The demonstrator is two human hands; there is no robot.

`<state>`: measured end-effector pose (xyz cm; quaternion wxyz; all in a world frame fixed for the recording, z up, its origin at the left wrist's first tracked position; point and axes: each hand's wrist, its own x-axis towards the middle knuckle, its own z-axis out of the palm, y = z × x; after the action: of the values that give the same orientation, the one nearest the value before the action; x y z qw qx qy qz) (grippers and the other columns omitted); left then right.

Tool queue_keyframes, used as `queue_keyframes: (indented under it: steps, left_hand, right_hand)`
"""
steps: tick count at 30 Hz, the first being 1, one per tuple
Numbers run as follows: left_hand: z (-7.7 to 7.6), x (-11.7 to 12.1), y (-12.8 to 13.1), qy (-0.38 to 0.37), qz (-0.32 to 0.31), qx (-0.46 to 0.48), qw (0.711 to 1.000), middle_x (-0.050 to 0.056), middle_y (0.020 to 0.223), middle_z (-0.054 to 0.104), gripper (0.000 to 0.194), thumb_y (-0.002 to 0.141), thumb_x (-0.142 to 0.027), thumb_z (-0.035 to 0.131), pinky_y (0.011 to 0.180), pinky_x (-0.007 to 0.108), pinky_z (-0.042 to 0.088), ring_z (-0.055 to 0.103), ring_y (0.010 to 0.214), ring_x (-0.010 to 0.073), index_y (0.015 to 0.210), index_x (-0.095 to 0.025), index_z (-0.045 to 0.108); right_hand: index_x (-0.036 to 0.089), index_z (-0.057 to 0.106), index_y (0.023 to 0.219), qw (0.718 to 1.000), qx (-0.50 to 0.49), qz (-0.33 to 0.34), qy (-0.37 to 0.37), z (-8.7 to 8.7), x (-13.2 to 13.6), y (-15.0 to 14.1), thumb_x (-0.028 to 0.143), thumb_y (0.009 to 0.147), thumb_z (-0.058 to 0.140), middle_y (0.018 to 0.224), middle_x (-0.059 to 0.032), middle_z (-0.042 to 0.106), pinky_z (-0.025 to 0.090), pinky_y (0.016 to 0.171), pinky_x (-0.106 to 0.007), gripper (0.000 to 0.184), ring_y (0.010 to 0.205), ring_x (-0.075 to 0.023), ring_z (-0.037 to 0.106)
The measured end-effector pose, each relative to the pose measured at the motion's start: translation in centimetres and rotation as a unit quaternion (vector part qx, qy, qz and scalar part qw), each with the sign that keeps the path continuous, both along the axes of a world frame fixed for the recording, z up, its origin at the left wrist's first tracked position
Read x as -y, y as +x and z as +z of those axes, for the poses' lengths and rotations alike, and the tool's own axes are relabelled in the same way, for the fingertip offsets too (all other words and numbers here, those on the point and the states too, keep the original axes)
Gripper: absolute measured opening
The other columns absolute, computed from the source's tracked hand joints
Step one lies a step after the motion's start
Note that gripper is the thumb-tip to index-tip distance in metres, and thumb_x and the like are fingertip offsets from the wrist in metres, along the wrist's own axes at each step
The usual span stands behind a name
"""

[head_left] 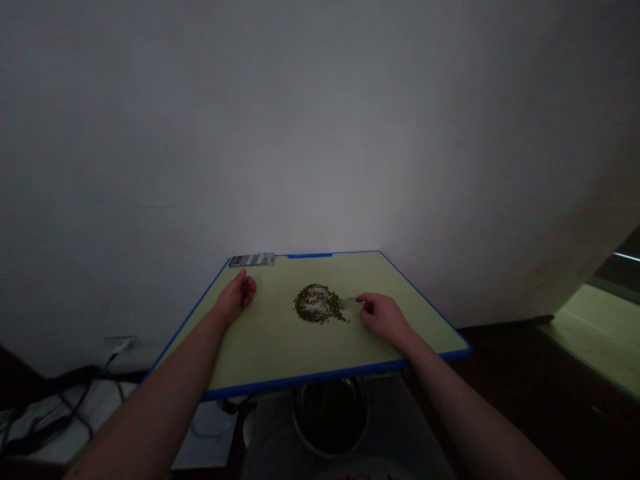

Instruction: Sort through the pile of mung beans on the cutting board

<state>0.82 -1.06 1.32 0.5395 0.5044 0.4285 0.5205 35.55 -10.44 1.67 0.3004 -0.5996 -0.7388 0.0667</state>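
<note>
A small pile of dark green grains mixed with pale ones [318, 304] lies in the middle of a pale green tabletop with a blue rim [330, 375]. My right hand [383, 315] rests on the table just right of the pile, fingers curled and pinched close to a few pale grains at the pile's edge. What is between the fingertips is too small to make out. My left hand [237, 297] lies on the table left of the pile, fingers curled into a loose fist, apart from the grains.
A flat striped grey and red object [251, 260] lies at the table's far left corner. A plain wall stands right behind the table. Cables [60, 400] trail on the floor at left. A round bowl-like container [330, 417] sits under the table's front edge.
</note>
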Motion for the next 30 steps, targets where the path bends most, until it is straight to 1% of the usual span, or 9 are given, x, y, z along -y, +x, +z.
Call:
queue_keyframes:
  steps: [6, 12, 20, 30]
  left_hand:
    - [0.0, 0.0, 0.1, 0.002, 0.002, 0.0, 1.0, -0.003, 0.039, 0.039, 0.047, 0.074, -0.055, 0.034, 0.031, 0.02, 0.019, 0.031, 0.031, 0.005, 0.051, -0.016, 0.047]
    - [0.0, 0.0, 0.0, -0.002, 0.004, -0.001, 1.0, -0.003, 0.038, 0.039, 0.047, 0.074, -0.055, 0.034, 0.031, 0.019, 0.019, 0.031, 0.031, 0.005, 0.052, -0.016, 0.047]
    - [0.0, 0.0, 0.0, -0.003, 0.001, 0.0, 1.0, -0.003, 0.038, 0.038, 0.048, 0.074, -0.055, 0.034, 0.031, 0.019, 0.019, 0.031, 0.03, 0.0048, 0.052, -0.016, 0.048]
    - [-0.1, -0.1, 0.0, -0.002, 0.002, 0.005, 1.0, -0.003, 0.038, 0.039, 0.048, 0.074, -0.056, 0.034, 0.031, 0.02, 0.018, 0.03, 0.03, 0.0048, 0.051, -0.016, 0.047]
  right_hand:
    - [0.018, 0.062, 0.095, 1.0, 0.003, -0.011, 0.0, 0.2, -0.2, 0.0, 0.013, 0.067, 0.045, 0.069, -0.0015, 0.063, 0.036, 0.061, -0.021, 0.034, 0.062, -0.0118, 0.053]
    - [0.018, 0.062, 0.096, 1.0, 0.004, 0.002, -0.009, 0.3, -0.1, -0.1, 0.013, 0.067, 0.045, 0.069, -0.0015, 0.063, 0.036, 0.061, -0.021, 0.034, 0.061, -0.012, 0.053]
    - [0.019, 0.062, 0.098, 1.0, 0.016, 0.003, -0.01, 0.6, -0.1, -0.7, 0.013, 0.068, 0.045, 0.069, -0.0015, 0.063, 0.036, 0.061, -0.021, 0.035, 0.061, -0.0116, 0.053]
    - [0.018, 0.062, 0.094, 0.998, 0.021, -0.064, -0.012, 0.3, -0.2, 0.5, 0.014, 0.066, 0.048, 0.072, -0.002, 0.063, 0.035, 0.061, -0.021, 0.032, 0.064, -0.0123, 0.054]
